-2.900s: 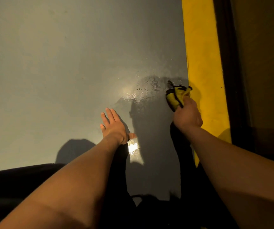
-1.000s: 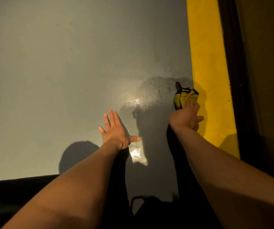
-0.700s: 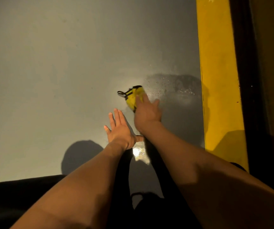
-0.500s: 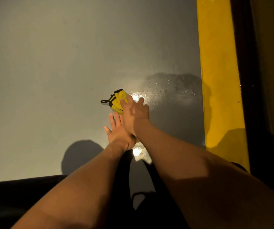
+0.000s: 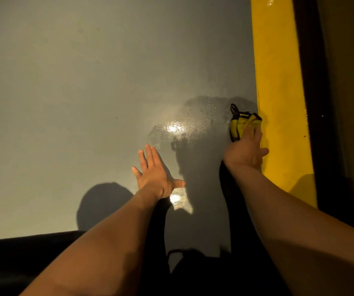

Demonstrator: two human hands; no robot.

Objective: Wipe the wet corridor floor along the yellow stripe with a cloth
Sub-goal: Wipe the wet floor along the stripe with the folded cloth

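The smooth corridor floor (image 5: 86,92) is plain grey, darker and speckled with glinting droplets at its wet patch (image 5: 206,116). The painted stripe (image 5: 278,82) is solid yellow. The crumpled cloth (image 5: 241,126) is yellow with black trim.

Your bunched yellow cloth (image 5: 243,126) with black trim lies on the wet grey floor (image 5: 203,116), touching the yellow stripe (image 5: 278,82).
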